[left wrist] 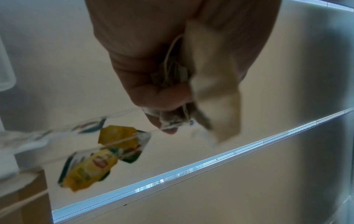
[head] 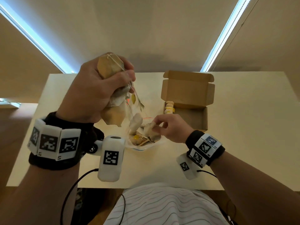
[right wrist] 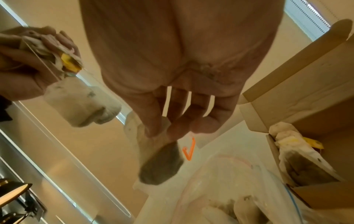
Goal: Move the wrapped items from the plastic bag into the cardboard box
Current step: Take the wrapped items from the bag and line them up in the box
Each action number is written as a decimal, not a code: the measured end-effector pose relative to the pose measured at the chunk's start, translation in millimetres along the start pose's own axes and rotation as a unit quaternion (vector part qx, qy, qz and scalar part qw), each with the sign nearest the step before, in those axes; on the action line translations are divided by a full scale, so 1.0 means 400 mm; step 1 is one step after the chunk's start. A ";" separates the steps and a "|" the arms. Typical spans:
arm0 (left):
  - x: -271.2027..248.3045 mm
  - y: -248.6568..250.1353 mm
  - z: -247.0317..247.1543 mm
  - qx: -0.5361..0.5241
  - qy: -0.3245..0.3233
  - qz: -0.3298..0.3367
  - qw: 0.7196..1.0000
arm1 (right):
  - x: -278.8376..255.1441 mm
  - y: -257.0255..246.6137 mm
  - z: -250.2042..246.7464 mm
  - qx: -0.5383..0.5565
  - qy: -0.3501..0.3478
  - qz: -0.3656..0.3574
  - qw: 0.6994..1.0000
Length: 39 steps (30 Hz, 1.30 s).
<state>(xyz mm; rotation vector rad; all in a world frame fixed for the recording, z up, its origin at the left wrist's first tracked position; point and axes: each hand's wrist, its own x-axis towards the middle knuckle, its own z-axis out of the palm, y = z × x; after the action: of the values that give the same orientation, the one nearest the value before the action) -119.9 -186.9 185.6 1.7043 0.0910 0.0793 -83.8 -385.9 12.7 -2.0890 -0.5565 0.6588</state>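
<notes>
Cardboard box (head: 186,101) lies at two o'clock from my right hand (head: 170,127), whose fingers (right wrist: 153,121) pinch one wrapped item (right wrist: 161,165); my left hand (head: 97,88) clutches a bunch (head: 112,69).

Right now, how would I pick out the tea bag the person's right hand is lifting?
Start at the open cardboard box on the table; just left of it lies a clear plastic bag of tea bags. Above that bag, the right hand pinches one tea bag, alone, unlike the bunch gripped in the raised left hand.

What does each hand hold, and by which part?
The left hand grips a bunch of tea bags round its middle. The right hand pinches one tea bag by its top edge.
</notes>
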 end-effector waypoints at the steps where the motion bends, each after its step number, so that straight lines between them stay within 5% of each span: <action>1: 0.003 0.004 -0.002 -0.004 -0.002 0.003 1.000 | -0.003 -0.002 -0.007 0.005 0.008 -0.002 1.000; 12: 0.041 -0.084 -0.039 0.019 0.037 -0.022 0.999 | -0.038 -0.072 -0.080 0.155 0.067 -0.057 0.984; 18: 0.023 -0.232 0.036 -0.041 -0.111 -0.160 0.980 | -0.018 -0.124 -0.099 0.186 0.072 -0.039 0.979; 22: 0.021 -0.267 0.057 -0.049 -0.126 -0.141 0.981 | -0.011 -0.130 -0.094 0.170 0.091 -0.010 0.981; 30: 0.031 -0.283 0.054 -0.018 -0.052 -0.170 0.984 | -0.016 -0.101 -0.131 0.116 0.107 0.044 0.987; 34: 0.038 -0.289 0.035 0.152 -0.131 -0.127 0.971 | -0.014 -0.110 -0.183 0.278 0.083 0.037 0.956; 39: 0.041 -0.276 0.023 0.163 -0.170 -0.087 0.968 | 0.005 -0.136 -0.232 0.386 0.110 0.031 0.915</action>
<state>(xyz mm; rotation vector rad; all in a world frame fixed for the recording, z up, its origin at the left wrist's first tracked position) -104.2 -179.5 75.1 2.0058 -0.0039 -0.3771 -31.8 -410.9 103.6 -1.4015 -0.0649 0.5468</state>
